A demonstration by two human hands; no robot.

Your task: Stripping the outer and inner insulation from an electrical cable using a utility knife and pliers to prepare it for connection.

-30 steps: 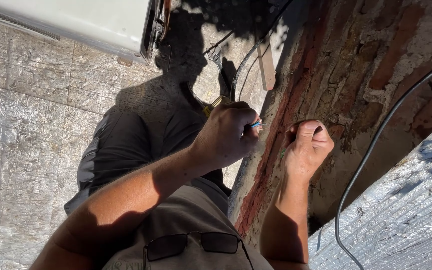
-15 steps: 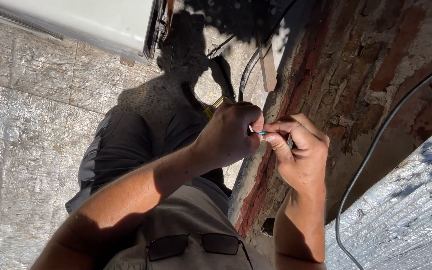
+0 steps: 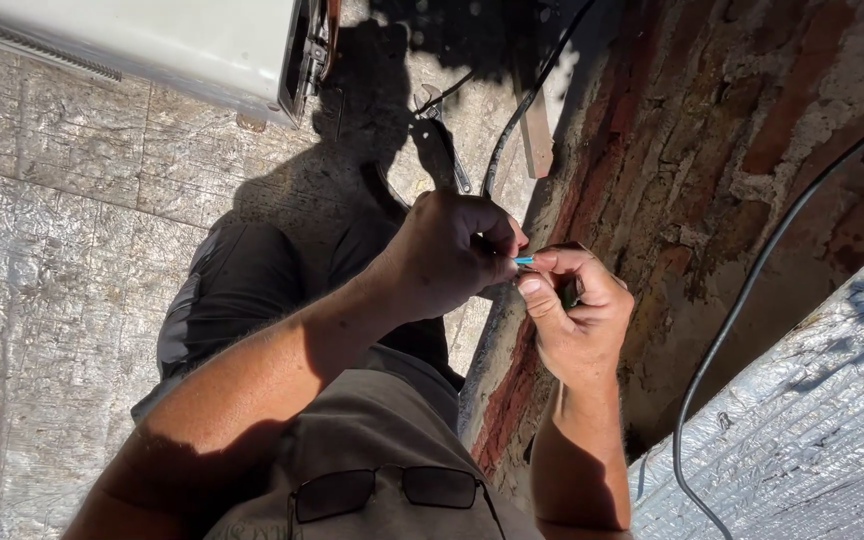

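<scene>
**Meeting of both hands on a thin blue wire beside the brick wall**

Starting at the left, a white appliance casing [image 3: 152,50] stands on silvery, textured roofing membrane [image 3: 42,300], with no label or printed mark that can be made out on its visible face. Next to it the person's shadow falls across the membrane, and a wrench-like metal tool [image 3: 442,130] lies there beside a black cable [image 3: 512,120] and a short strip of wood [image 3: 535,140].

In the middle, the left hand [image 3: 447,255] is curled shut, thumb and forefinger pinched on a short blue wire end [image 3: 523,261]. A second ago the two hands were apart, the right one pressed against the wall; half a second ago they had come together, and now the right hand [image 3: 577,320] is closed too, its fingertips meeting the left's on that same blue tip, with something dark and greenish tucked in its palm that I cannot identify. So the work appears to have moved from the wall itself to fine handling of the wire, held just in front of the red brick wall [image 3: 712,150].

Further right, another black cable [image 3: 752,290] loops down over a second silvery sheet [image 3: 812,430]. Dark sunglasses [image 3: 387,490] hang at the collar. No packages or signs are visible.
</scene>
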